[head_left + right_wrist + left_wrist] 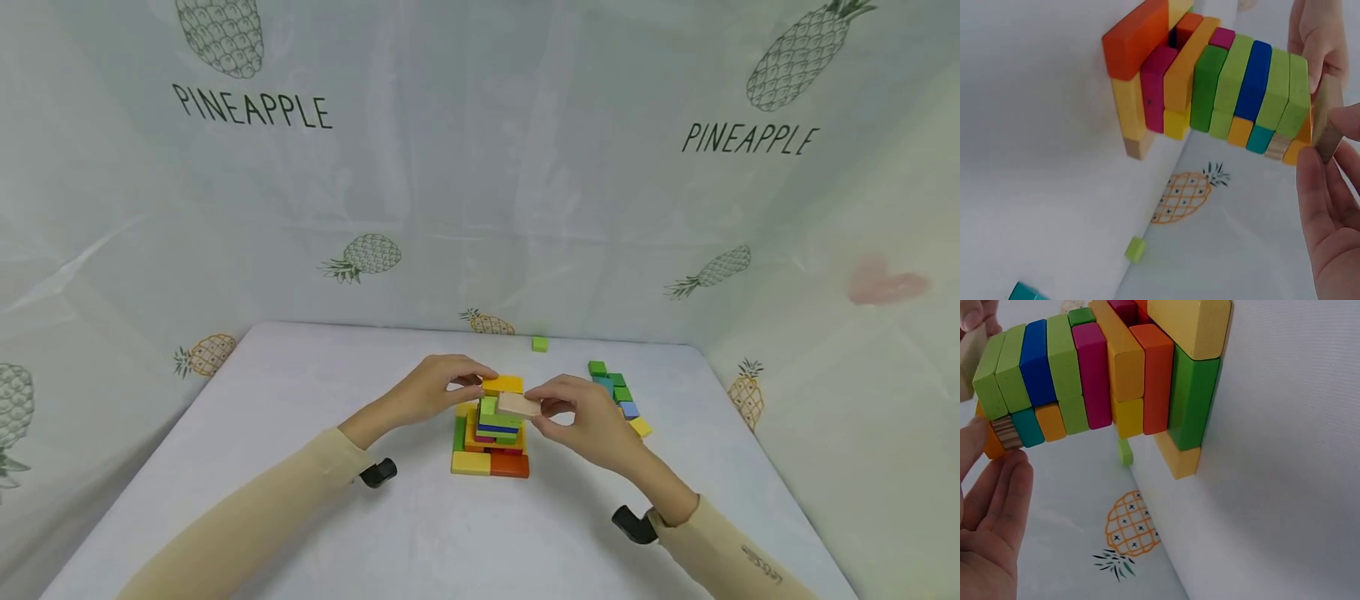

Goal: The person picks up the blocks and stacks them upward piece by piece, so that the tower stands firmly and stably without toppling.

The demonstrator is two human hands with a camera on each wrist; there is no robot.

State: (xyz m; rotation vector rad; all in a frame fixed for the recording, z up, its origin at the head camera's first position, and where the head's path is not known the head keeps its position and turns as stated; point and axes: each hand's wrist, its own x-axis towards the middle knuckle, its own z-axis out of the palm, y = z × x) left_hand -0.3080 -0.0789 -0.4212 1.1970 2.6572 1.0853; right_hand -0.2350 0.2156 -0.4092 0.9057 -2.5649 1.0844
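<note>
A stacked block tower (495, 429), (1066, 375), (1241, 87) stands on a white table. My left hand (431, 390), (991, 531), (1322, 34) pinches the left end of an orange-yellow block (504, 384), (990, 440) lying across the tower's top at the back. In my right hand (592, 417), (1341, 231), (975, 315), a plain wooden block (519, 406), (970, 359), (1327, 115) is pinched between thumb and fingers, at the top front of the tower. Whether that block touches the layer beneath cannot be told.
Several loose blocks, green (617, 380), blue (629, 410) and yellow (641, 427) among them, lie right of the tower. One light green block (540, 343), (1135, 249) is near the table's back edge. Behind hangs a pineapple-print curtain (480, 167).
</note>
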